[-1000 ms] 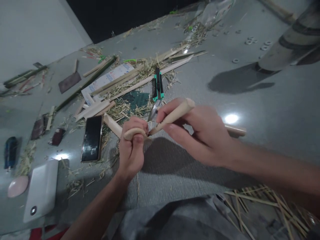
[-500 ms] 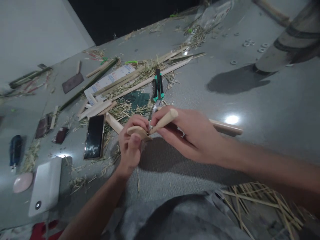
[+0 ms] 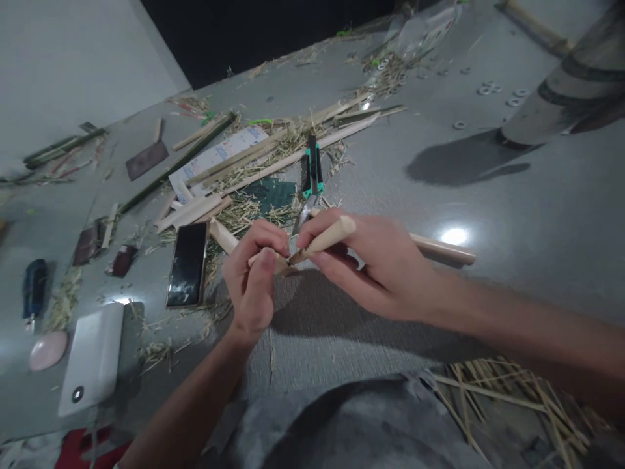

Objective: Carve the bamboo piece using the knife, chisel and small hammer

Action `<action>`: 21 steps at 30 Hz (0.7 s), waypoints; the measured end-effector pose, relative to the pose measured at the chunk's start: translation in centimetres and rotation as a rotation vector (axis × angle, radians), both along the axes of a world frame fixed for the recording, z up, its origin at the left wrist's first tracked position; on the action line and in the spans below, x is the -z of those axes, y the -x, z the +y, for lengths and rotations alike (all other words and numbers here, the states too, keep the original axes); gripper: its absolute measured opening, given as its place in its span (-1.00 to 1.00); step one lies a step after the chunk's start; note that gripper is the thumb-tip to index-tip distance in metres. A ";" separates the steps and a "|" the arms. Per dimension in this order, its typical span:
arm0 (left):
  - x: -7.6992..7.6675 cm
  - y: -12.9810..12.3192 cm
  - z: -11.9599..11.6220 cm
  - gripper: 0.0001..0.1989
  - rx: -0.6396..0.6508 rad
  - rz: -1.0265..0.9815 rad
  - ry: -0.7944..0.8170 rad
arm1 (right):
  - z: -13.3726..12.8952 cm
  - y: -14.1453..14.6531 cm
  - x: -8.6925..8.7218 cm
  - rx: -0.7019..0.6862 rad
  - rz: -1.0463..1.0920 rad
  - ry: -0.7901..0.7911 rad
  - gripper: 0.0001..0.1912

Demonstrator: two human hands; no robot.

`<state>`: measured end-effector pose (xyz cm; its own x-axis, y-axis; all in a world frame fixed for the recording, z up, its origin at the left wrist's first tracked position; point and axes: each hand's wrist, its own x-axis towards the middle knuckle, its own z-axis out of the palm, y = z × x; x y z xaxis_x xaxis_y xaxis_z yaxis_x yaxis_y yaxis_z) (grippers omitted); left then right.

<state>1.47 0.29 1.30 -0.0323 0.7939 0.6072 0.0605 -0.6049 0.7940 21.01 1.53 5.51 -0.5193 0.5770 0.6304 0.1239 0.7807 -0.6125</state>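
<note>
My left hand (image 3: pixel 254 280) is closed around a small pale wooden piece (image 3: pixel 282 264), mostly hidden by the fingers. My right hand (image 3: pixel 361 260) grips a tapered, pale wooden-handled tool (image 3: pixel 332 236) like a pen. The tool's thin end meets the wooden piece between both hands; its exact tip is hard to make out. Just beyond my fingers lies a black and teal utility knife (image 3: pixel 312 166), its blade pointing toward me. A pale cut stick (image 3: pixel 223 236) sticks out behind my left hand.
Bamboo strips (image 3: pixel 293 156) and shavings cover the table's middle. Left are a black phone (image 3: pixel 187 264), a white power bank (image 3: pixel 92 358), a pink rounded object (image 3: pixel 49 350) and a blue-handled tool (image 3: pixel 34 286). A bamboo rod (image 3: pixel 444 249) lies right, below a thick upright tube (image 3: pixel 541 104).
My left hand has turned the wooden piece, so its round face now shows less. The right hand keeps the tool against it, shifted slightly. The view has moved a little.
</note>
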 end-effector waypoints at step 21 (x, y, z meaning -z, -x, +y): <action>-2.8 -0.5 -0.6 -0.81 0.067 -0.111 0.181 | 2.0 -0.6 0.4 -0.108 0.712 0.916 -0.92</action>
